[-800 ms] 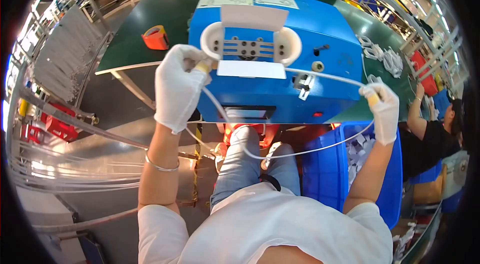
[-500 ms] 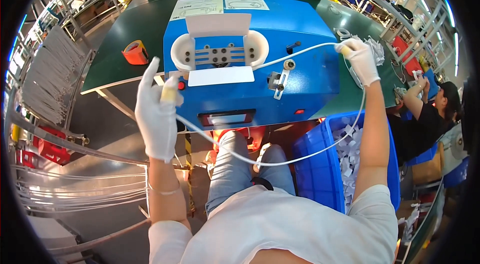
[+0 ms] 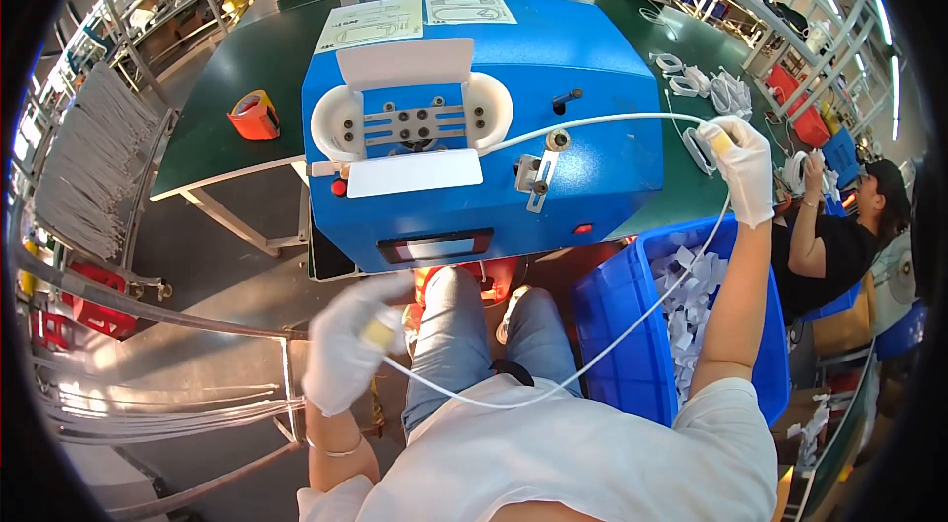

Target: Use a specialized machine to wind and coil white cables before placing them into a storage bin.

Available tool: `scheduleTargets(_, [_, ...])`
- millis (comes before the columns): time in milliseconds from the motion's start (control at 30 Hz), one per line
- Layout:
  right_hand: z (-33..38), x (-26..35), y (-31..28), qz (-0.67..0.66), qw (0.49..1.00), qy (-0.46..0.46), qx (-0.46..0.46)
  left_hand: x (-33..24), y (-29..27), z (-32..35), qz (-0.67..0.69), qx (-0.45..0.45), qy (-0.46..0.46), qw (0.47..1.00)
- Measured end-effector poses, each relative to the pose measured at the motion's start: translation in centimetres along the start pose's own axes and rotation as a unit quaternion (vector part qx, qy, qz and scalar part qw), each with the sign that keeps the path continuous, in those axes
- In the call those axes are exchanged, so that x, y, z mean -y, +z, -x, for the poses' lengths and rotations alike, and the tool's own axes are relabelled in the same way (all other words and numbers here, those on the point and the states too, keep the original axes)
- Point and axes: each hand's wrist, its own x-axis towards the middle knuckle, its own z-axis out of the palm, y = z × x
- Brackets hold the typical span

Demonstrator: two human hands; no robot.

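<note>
A white cable (image 3: 602,117) runs from the two white rounded formers (image 3: 491,112) on top of a blue machine (image 3: 592,171) to my right hand (image 3: 743,176). That gloved hand is closed on it above the table at the right of the machine. From there the cable hangs in a curve across my lap to my left hand (image 3: 348,344). The left hand, also gloved, is smeared by motion, below and left of the machine front; its fingers appear closed round the cable. Both gloves have yellowish covers on the fingertips. A slotted metal plate lies between the formers.
A blue bin (image 3: 617,324) of white scraps stands at my right. Coiled cables (image 3: 729,95) and an orange tape roll (image 3: 254,115) lie on the green table (image 3: 222,58). Cables hang on a rack (image 3: 94,161) at left. Another person (image 3: 839,236) works at right.
My left hand has dropped from beside the machine toward my lap, pulling the cable's hanging curve down and left. My right hand has moved slightly right and lower, still gripping the cable.
</note>
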Motion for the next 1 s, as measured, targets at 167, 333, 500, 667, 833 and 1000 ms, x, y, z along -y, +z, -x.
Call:
scheduleTargets(167, [1.5,-0.2,-0.8,0.01,0.998,0.039,0.044,2.1,4.2,-0.6,0.008,0.234,-0.136,0.963])
scheduleTargets(333, [2.4,1.1,-0.4,-0.019,0.992,0.102,0.069,5.7,7.7,-0.8,0.021,0.295,-0.105,0.95])
scheduleTargets(500, [3.1,2.2,0.7,-0.068,0.98,0.141,0.122,7.5,9.4,-0.8,0.055,0.372,-0.208,0.903])
scheduleTargets(667, [3.3,5.2,3.8,-0.12,0.952,0.155,0.236,10.4,10.5,-0.2,0.077,0.345,-0.176,0.919])
scheduleTargets(833, [3.2,7.3,5.7,-0.154,0.947,0.158,0.236,12.0,9.7,-0.3,-0.011,0.356,-0.175,0.918])
scheduleTargets(1000, [4.0,7.1,5.6,-0.19,0.933,0.187,0.241,11.4,9.2,0.1,-0.058,0.363,-0.161,0.916])
